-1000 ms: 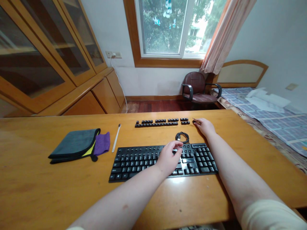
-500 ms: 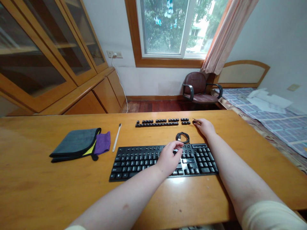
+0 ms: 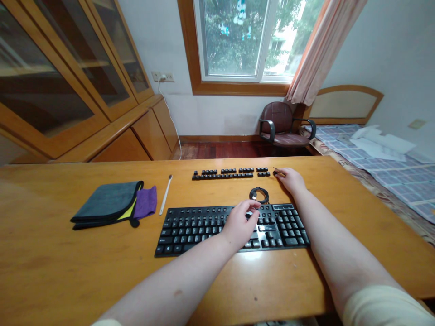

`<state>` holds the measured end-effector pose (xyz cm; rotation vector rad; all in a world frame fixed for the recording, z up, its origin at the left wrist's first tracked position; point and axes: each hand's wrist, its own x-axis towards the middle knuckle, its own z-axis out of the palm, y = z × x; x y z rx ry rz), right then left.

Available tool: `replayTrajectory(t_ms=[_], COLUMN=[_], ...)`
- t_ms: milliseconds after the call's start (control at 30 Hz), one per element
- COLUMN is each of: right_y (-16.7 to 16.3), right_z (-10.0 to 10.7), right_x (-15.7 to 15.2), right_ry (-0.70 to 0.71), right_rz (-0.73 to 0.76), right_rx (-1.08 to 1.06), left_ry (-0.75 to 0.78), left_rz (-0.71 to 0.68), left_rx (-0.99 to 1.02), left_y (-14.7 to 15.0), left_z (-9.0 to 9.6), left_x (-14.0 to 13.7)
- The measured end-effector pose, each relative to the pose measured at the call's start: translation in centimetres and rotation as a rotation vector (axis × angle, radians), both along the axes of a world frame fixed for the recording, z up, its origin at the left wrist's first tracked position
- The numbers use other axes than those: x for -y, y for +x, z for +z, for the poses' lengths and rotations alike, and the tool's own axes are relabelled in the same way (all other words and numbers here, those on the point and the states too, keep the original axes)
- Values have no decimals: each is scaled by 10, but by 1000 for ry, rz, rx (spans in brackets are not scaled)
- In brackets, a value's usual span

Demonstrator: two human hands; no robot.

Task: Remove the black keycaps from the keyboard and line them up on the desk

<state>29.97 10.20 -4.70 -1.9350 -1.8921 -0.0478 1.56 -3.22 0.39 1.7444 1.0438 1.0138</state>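
Observation:
A black keyboard (image 3: 200, 230) lies on the table, with bare spots in its top rows where keycaps are off. My left hand (image 3: 239, 222) is over its right-middle part, fingers curved and thumb apart, with nothing visible in them. Beyond the keyboard, my right hand (image 3: 291, 180) rests near the right end of two rows of loose black keycaps (image 3: 224, 175). Its fingers are closed on a thin brown stick-like tool (image 3: 279, 171), mostly hidden by the hand. A dark bit shows at the fingertips, too small to name. Between keyboard and keycaps sits a coiled black USB cable (image 3: 258, 195).
Left of the keyboard are a white toothbrush (image 3: 166, 195), a purple cloth (image 3: 146, 202) and a folded grey towel (image 3: 107, 203) with black edging. Past the wooden table (image 3: 54, 253) stand an armchair (image 3: 277, 122), a bed (image 3: 374, 145) and a glass-door cabinet (image 3: 112, 118).
Almost nothing differs. Both hands, the keyboard and the loose keycaps keep their places; the view has shifted very slightly.

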Motion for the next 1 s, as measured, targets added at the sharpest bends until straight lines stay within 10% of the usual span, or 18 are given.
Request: replayTrajectory(t_ms=[400, 700, 1000], right_y=[-3, -23, -39], right_z=[3, 61, 47], right_x=[2, 75, 119], right_ry=[46, 444, 33], right_rz=[5, 56, 300], right_rx=[-41, -524, -446], left_ry=[-6, 32, 83], left_rz=[0, -47, -71], left_rx=[-21, -58, -102], left_y=[0, -1, -1], left_z=[3, 1, 0], left_x=[1, 0, 0])
